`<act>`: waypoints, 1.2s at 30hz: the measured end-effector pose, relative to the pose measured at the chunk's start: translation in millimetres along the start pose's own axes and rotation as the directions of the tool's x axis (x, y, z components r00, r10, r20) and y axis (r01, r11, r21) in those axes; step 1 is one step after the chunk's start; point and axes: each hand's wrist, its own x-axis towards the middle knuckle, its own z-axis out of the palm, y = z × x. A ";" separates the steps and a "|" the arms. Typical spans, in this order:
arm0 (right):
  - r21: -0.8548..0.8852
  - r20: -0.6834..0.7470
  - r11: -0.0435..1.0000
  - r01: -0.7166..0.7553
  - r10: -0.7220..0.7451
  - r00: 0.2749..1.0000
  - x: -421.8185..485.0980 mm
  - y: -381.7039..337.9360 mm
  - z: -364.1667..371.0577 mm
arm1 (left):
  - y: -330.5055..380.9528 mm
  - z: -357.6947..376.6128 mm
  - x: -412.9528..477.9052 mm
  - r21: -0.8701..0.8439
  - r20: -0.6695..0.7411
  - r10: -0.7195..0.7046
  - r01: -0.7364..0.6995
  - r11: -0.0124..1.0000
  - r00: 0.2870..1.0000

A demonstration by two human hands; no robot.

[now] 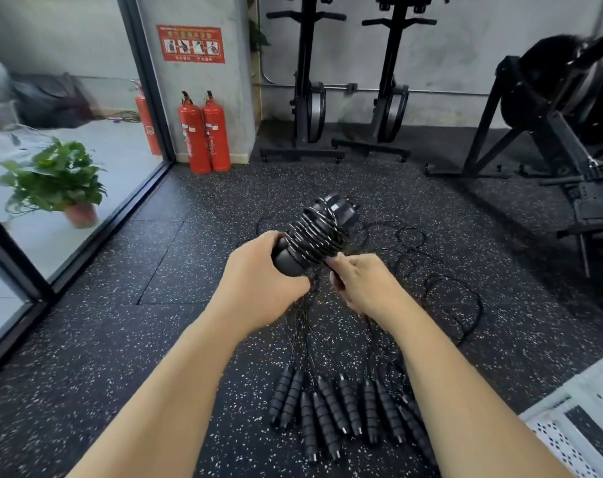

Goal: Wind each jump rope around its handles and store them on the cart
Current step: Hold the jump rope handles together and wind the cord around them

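My left hand grips the near end of a pair of black jump rope handles held together, with thin black cord coiled many times around them. My right hand pinches the cord just below the coils. Loose cord trails from the hands down to the floor. Several more black foam-grip jump rope handles lie side by side on the floor near me, their cords sprawled in loops beyond them. A corner of the grey perforated cart shows at the bottom right.
Two red fire extinguishers stand against a pillar ahead. Black exercise machines line the back wall and another machine fills the right side. A potted plant sits behind the glass wall on the left. Speckled rubber flooring covers the room.
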 end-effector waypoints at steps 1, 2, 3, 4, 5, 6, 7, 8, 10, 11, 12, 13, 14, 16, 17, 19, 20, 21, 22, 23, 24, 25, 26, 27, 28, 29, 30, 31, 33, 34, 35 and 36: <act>-0.065 0.003 0.997 0.036 -0.036 0.999 -0.8 -0.4 0.7 | -1.7 -2.1 2.0 -0.025 -0.033 -0.048 0.047 0.999 0.998; -0.156 0.014 0.986 0.055 -0.053 0.998 -1.9 -0.1 1.5 | -3.8 -4.1 3.6 -0.055 -0.059 -0.090 0.087 0.995 0.994; -0.279 0.026 0.959 0.051 -0.046 0.999 -3.4 -0.2 2.0 | -6.3 -6.1 4.6 -0.082 -0.078 -0.123 0.117 0.990 0.989; -0.402 0.031 0.914 0.056 -0.047 0.998 -4.2 1.5 3.6 | -8.5 -8.1 5.5 -0.098 -0.093 -0.150 0.140 0.985 0.984; -0.488 0.033 0.871 0.058 -0.049 0.998 -5.7 1.7 5.1 | -10.3 -10.2 6.1 -0.103 -0.101 -0.173 0.163 0.981 0.980; -0.541 0.029 0.839 0.052 -0.043 0.999 -6.7 2.1 5.7 | -11.7 -12.6 6.6 -0.107 -0.104 -0.195 0.184 0.977 0.975; -0.569 0.033 0.821 0.052 -0.040 0.999 -7.6 2.5 5.4 | -12.7 -14.9 7.2 -0.115 -0.100 -0.216 0.204 0.972 0.971; -0.579 0.043 0.813 0.055 -0.037 0.998 -8.3 3.2 4.8 | -13.3 -17.2 7.7 -0.127 -0.092 -0.234 0.221 0.967 0.968; -0.588 0.073 0.807 0.063 -0.024 0.997 -9.8 4.4 3.4 | -13.7 -20.4 8.8 -0.154 -0.059 -0.262 0.250 0.956 0.963; -0.588 0.084 0.806 0.066 -0.020 0.996 -10.5 5.0 3.0 | -13.7 -21.3 8.9 -0.162 -0.039 -0.271 0.261 0.951 0.962; -0.588 0.087 0.807 0.063 -0.014 0.996 -10.9 5.7 2.8 | -13.6 -21.7 9.0 -0.165 -0.023 -0.275 0.267 0.949 0.961; -0.585 0.086 0.809 0.056 -0.007 0.996 -11.1 6.0 2.2 | -13.8 -21.7 8.8 -0.170 -0.010 -0.274 0.269 0.948 0.962; -0.581 0.087 0.812 0.052 -0.002 0.996 -11.3 6.6 1.7 | -13.5 -21.7 8.8 -0.181 -0.001 -0.270 0.266 0.947 0.963; -0.571 0.088 0.820 0.044 0.008 0.996 -11.4 7.9 1.2 | -13.3 -21.8 8.9 -0.215 0.013 -0.251 0.248 0.945 0.968; -0.572 0.083 0.820 0.037 0.013 0.996 -11.4 8.6 0.9 | -13.2 -22.0 8.9 -0.222 0.018 -0.241 0.239 0.945 0.970; -0.580 0.067 0.814 0.026 0.015 0.998 -11.2 9.8 0.0 | -12.5 -23.0 9.0 -0.211 0.010 -0.225 0.222 0.952 0.974; -0.580 0.058 0.814 0.020 0.017 0.998 -11.3 10.4 -0.3 | -12.7 -23.4 9.1 -0.200 -0.001 -0.224 0.219 0.955 0.975; -0.573 0.052 0.819 0.016 0.018 0.998 -12.0 10.2 -0.6 | -13.0 -23.5 9.4 -0.187 -0.016 -0.229 0.222 0.957 0.973; -0.563 0.050 0.826 0.012 0.019 0.999 -12.5 9.6 -1.2 | -13.7 -23.2 9.9 -0.172 -0.033 -0.234 0.225 0.959 0.972; -0.557 0.049 0.830 0.013 0.018 0.999 -13.3 8.1 -1.8 | -14.5 -22.7 10.2 -0.155 -0.049 -0.237 0.227 0.961 0.970; -0.559 0.049 0.829 0.022 0.007 0.999 -13.8 5.8 -2.5 | -15.3 -21.8 10.7 -0.140 -0.063 -0.239 0.228 0.963 0.969; -0.563 0.052 0.826 0.040 -0.013 0.999 -15.0 2.2 -3.0 | -15.7 -20.7 11.2 -0.128 -0.076 -0.242 0.231 0.965 0.967; -0.561 0.060 0.825 0.066 -0.039 0.997 -16.7 -2.2 -3.4 | -16.6 -19.5 11.9 -0.116 -0.087 -0.251 0.240 0.964 0.964; -0.552 0.077 0.829 0.096 -0.064 0.995 -19.3 -7.9 -3.3 | -18.1 -18.2 12.6 -0.102 -0.098 -0.266 0.257 0.961 0.959; -0.542 0.098 0.831 0.127 -0.087 0.991 -22.8 -14.1 -3.1 | -20.6 -16.6 14.1 -0.076 -0.108 -0.281 0.274 0.959 0.954; -0.544 0.118 0.825 0.155 -0.108 0.987 -27.8 -20.6 -2.8 | -23.4 -14.8 15.4 -0.038 -0.121 -0.290 0.288 0.957 0.949; -0.561 0.131 0.807 0.184 -0.132 0.982 -33.2 -26.9 -2.0 | -26.2 -13.1 16.8 0.011 -0.138 -0.290 0.294 0.956 0.947; -0.588 0.139 0.781 0.210 -0.158 0.978 -39.2 -32.9 -1.2 | -28.6 -11.3 17.9 0.067 -0.155 -0.277 0.290 0.955 0.948; -0.642 0.144 0.721 0.260 -0.219 0.965 -49.5 -43.3 0.5 | -30.3 -7.8 17.9 0.196 -0.184 -0.228 0.263 0.945 0.956; -0.665 0.140 0.691 0.284 -0.257 0.956 -53.5 -47.2 1.2 | -30.0 -6.2 17.2 0.273 -0.195 -0.194 0.243 0.931 0.961; -0.682 0.130 0.666 0.303 -0.297 0.946 -56.9 -50.4 1.1 | -28.9 -4.7 16.1 0.362 -0.198 -0.156 0.220 0.906 0.968; -0.690 0.115 0.652 0.314 -0.330 0.937 -59.2 -52.7 -0.1 | -27.4 -3.5 14.7 0.450 -0.189 -0.121 0.195 0.871 0.975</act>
